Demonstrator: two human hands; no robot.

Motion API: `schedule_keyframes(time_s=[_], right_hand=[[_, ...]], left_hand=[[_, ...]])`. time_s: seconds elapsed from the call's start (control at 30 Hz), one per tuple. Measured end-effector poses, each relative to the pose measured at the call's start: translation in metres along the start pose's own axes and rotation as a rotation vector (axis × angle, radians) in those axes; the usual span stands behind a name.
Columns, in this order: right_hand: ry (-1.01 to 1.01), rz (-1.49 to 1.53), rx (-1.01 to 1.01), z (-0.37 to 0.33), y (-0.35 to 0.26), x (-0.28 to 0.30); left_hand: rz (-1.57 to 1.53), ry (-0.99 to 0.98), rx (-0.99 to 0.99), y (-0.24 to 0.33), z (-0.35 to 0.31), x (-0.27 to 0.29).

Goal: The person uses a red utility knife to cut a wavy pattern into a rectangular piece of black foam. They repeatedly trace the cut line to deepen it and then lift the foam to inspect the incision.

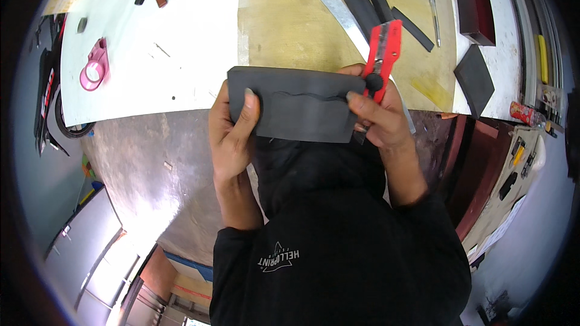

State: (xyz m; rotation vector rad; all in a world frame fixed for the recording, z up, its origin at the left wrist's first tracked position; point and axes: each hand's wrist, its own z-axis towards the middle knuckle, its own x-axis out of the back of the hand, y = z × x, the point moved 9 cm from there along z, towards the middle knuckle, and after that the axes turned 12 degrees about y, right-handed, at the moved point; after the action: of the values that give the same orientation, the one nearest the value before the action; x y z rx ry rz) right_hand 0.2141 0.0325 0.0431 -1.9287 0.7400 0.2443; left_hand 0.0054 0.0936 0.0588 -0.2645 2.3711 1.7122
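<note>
Held up in front of my body at the table's near edge is a dark grey foam-like slab (pixel 296 118), with a wavy dark line or slit across its upper right part. Its left end is in my left hand (pixel 232 136), thumb pressed on the face and the other fingers hidden behind. My right hand (pixel 386 121) pinches the right end with thumb and fingers. A red box cutter (pixel 385 51) with a black knob also lies in that right hand, pointing down; the blade end shows below the fingers.
On the white table (pixel 181 72) lies a yellowish cutting mat (pixel 278 30) with dark strips (pixel 362 12), a metal ruler (pixel 338 9) and a pen (pixel 433 12). Right of these are a dark red box (pixel 474 12) and a grey slab (pixel 474 81). A pink tape dispenser (pixel 95 66) is left.
</note>
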Motion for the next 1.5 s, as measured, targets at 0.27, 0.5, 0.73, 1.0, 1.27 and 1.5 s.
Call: schedule_keyframes(time_s=[0.27, 0.5, 0.73, 1.0, 1.27, 1.5], right_hand=[[0.021, 0.178, -0.083, 0.004, 0.019, 0.012], [0.39, -0.331, 0.489, -0.007, -0.018, 0.02], [0.107, -0.304, 0.298, -0.015, -0.02, 0.0], [0.006, 0.021, 0.025, -0.014, -0.005, -0.004], [-0.007, 0.163, -0.066, -0.013, 0.004, -0.01], [0.018, 0.265, -0.11, -0.002, 0.009, 0.002]], left_hand=[[-0.08, 0.023, 0.097, -0.001, -0.005, -0.011], [0.009, 0.083, -0.098, -0.004, 0.002, 0.002], [-0.112, 0.06, -0.011, -0.017, 0.003, 0.0], [-0.3, 0.037, 0.091, -0.028, 0.006, 0.004], [-0.374, -0.002, 0.185, -0.03, 0.003, -0.005], [-0.603, -0.088, 0.344, -0.047, 0.006, -0.011]])
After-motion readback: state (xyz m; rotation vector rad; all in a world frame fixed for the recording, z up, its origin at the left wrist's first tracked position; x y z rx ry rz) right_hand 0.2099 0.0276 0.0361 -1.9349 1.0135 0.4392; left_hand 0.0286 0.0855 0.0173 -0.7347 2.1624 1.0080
